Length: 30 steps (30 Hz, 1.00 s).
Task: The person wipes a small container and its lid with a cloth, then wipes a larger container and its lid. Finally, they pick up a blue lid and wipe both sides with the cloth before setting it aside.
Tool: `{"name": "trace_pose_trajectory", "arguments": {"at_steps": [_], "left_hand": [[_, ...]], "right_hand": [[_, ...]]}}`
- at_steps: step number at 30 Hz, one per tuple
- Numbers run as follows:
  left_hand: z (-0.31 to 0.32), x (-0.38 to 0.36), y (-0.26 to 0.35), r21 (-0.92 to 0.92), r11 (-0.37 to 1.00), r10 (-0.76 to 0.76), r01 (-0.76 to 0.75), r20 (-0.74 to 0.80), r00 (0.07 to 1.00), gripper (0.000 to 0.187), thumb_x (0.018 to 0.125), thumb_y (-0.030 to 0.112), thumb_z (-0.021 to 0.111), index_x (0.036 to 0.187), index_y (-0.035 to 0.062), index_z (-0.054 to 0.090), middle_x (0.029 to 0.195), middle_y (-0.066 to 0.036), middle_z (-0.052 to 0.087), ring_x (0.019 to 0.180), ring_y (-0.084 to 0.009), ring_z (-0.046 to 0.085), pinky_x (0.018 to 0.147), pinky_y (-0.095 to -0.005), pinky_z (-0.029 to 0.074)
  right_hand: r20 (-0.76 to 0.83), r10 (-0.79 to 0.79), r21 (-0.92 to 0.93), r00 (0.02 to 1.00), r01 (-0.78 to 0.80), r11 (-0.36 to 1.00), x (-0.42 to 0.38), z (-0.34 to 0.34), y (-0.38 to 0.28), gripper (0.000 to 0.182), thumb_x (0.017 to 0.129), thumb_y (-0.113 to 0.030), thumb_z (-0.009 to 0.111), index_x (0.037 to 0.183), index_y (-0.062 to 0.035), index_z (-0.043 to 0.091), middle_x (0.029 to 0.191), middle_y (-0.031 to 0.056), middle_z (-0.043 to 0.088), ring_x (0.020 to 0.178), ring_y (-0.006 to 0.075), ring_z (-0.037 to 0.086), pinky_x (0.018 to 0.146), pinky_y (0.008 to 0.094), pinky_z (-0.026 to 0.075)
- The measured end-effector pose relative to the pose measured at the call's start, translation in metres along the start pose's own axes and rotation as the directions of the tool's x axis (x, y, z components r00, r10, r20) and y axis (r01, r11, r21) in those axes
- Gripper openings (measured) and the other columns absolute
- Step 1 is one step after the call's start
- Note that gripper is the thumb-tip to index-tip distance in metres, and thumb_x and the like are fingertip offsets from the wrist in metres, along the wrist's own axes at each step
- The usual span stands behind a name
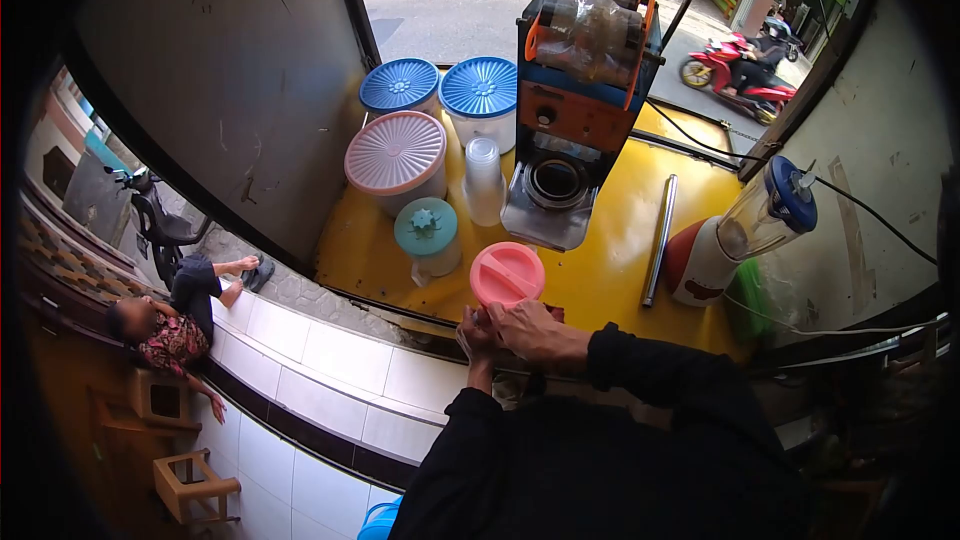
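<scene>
A round container with a pink lid (507,275) is at the yellow counter's near edge, right in front of me. My left hand (478,336) is closed around its near left side. My right hand (538,328) is closed at the near rim of the lid, fingers bent against it. The container's body is mostly hidden under the lid and behind my hands. Just beyond stands a cup sealing machine (575,110) with rolls of film on top. A stack of clear plastic cups (484,180) and a jar with a green lid (426,230) are to the left.
Two blue-lidded tubs (400,86) and a larger pink-lidded tub (396,152) stand at the back left. On the right are a metal tube (660,240) and a blender (735,225) with cables. A person (175,340) sits on the left; a red motorbike (740,75) is on the road.
</scene>
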<state>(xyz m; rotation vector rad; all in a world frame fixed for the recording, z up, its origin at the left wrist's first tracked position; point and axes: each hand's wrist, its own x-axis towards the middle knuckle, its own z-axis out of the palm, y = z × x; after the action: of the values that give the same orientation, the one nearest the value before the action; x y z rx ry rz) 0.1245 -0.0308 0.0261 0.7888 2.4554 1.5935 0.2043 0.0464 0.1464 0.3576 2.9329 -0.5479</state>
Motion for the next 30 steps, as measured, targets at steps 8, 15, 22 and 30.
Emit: {"name": "trace_pose_trajectory", "arguments": {"at_steps": [8,15,22,30], "left_hand": [[-0.002,-0.001,0.003,-0.091,0.996,0.02,-0.022,-0.025,1.0,0.042,0.085,0.039,0.041,0.068,0.0011,0.045,0.052,-0.02,0.049,0.053,-0.0395,0.053,0.046,-0.0431,0.036],[0.003,0.002,-0.001,-0.115,0.993,0.012,-0.014,-0.02,1.0,0.04,0.084,0.037,0.042,0.067,0.0011,0.045,0.053,-0.02,0.049,0.053,-0.0391,0.053,0.046,-0.0419,0.037],[0.0,0.0,0.003,-0.083,0.996,-0.025,0.024,-0.013,1.0,0.036,0.082,0.032,0.044,0.067,0.0003,0.046,0.054,-0.021,0.049,0.054,-0.0394,0.053,0.047,-0.0434,0.037],[0.002,0.001,-0.003,-0.103,0.995,0.001,-0.004,-0.026,1.0,0.036,0.082,0.033,0.043,0.067,0.0009,0.046,0.054,-0.021,0.049,0.055,-0.0397,0.053,0.048,-0.0438,0.037]], "right_hand": [[-0.252,0.138,0.178,0.958,-0.094,0.98,-0.007,-0.039,0.003,0.041,0.072,-0.011,0.052,0.107,0.0028,0.036,0.075,0.0211,0.059,0.071,0.0345,0.059,0.063,0.04,0.044],[-0.045,0.12,0.147,0.992,-0.113,0.983,0.005,-0.022,-0.007,0.039,0.072,-0.009,0.048,0.107,0.003,0.035,0.072,0.021,0.058,0.07,0.0336,0.059,0.06,0.0404,0.044],[-0.053,0.13,0.137,0.99,-0.122,0.983,-0.002,-0.029,0.006,0.038,0.071,-0.013,0.052,0.1,0.0086,0.038,0.076,0.0218,0.057,0.071,0.0351,0.057,0.058,0.041,0.042],[0.13,0.163,0.293,0.978,-0.195,0.936,0.003,-0.031,-0.009,0.034,0.077,-0.013,0.046,0.104,0.0068,0.037,0.076,0.0207,0.058,0.075,0.0324,0.059,0.062,0.0395,0.045]]}}
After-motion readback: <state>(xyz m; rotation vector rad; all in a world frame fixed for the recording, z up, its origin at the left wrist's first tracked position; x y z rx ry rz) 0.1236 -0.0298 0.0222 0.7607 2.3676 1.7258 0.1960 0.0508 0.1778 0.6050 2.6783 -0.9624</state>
